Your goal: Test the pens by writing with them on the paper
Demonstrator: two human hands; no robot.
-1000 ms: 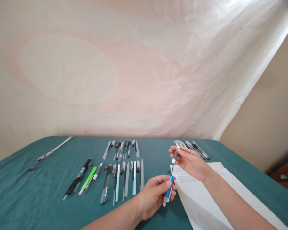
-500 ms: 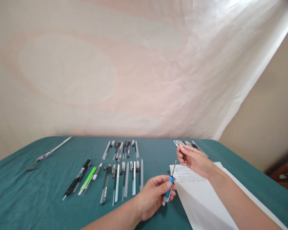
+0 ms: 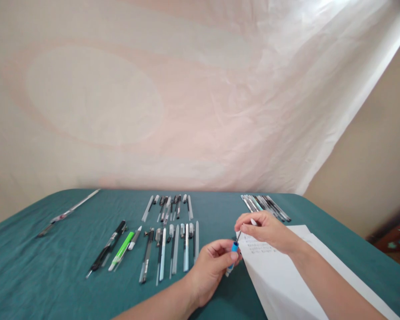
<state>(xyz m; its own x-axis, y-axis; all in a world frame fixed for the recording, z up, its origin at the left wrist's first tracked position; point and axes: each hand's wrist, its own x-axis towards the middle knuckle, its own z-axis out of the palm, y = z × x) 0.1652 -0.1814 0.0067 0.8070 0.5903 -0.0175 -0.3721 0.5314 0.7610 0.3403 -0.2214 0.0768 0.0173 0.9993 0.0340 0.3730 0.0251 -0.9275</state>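
Note:
My left hand (image 3: pixel 212 268) is closed round a blue pen barrel (image 3: pixel 232 256), held upright just above the teal tablecloth (image 3: pixel 53 275). My right hand (image 3: pixel 267 230) pinches the thin refill (image 3: pixel 239 235) that sticks out of the barrel's top. A small pale piece shows between the fingers of that hand; I cannot make out what it is. Both hands hover at the left corner of a white sheet of paper (image 3: pixel 286 284) with some writing on it.
Two rows of pens (image 3: pixel 171 231) lie in the middle of the cloth. A green highlighter (image 3: pixel 122 251) and a black pen (image 3: pixel 107 249) lie to their left, a long thin pen (image 3: pixel 68 213) at far left. Another bunch of pens (image 3: pixel 266 206) lies at the back right. A draped white sheet (image 3: pixel 186 98) hangs behind.
My right hand pulled the grey upper part off the pen, moved up and right, then came back down onto the exposed refill. My left hand has tipped the barrel slightly.

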